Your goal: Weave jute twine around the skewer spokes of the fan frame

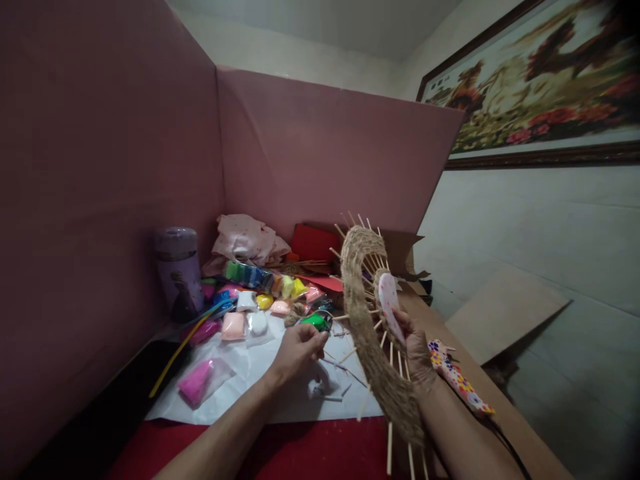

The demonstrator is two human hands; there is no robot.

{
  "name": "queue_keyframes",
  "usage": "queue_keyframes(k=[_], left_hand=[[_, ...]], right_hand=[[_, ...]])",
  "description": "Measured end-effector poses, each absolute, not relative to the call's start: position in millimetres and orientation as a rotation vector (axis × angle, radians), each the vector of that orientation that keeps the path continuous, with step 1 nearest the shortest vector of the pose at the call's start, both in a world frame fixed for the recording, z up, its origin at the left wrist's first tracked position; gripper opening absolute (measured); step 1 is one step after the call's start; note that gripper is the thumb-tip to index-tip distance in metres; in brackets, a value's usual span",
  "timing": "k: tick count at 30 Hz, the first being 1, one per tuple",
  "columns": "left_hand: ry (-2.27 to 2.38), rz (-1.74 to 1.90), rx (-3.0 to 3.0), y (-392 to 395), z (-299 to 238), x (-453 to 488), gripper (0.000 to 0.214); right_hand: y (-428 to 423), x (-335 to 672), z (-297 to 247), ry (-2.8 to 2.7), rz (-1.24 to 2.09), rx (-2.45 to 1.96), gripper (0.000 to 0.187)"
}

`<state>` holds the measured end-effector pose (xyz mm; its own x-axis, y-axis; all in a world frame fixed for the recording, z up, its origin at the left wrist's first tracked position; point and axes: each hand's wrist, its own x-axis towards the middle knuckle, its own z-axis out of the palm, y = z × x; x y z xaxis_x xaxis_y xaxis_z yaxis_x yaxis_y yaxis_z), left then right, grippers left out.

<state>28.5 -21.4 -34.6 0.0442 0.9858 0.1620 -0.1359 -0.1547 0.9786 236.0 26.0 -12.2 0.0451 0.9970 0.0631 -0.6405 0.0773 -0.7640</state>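
My right hand grips a woven twine basket frame with thin wooden sticks poking out around it, held on edge above the table. A pink speckled piece sits against the frame by my fingers. My left hand is pinched closed just left of the frame, near a loose strand of twine; what it pinches is too small to make out. Beside it lies a green object.
White paper covers a red table with several bags of coloured clay, a pink bag, a purple bottle, cloth and a flowered strip. Pink board walls stand behind and left.
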Motion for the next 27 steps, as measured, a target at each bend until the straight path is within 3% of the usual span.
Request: queue_keyframes(k=[7,15,27], left_hand=[[0.981,1.438,1.142,-18,-33,24,0.03],[0.975,1.497,1.004,-16,-33,28,0.014],[0.92,1.604,0.8,-6,-19,-5,0.041]], right_hand=[[26,234,-13,-0.62,1.667,-0.648,0.019],[15,224,-4,-0.58,1.717,-0.65,0.024],[13,216,-5,-0.519,1.649,-0.64,0.027]])
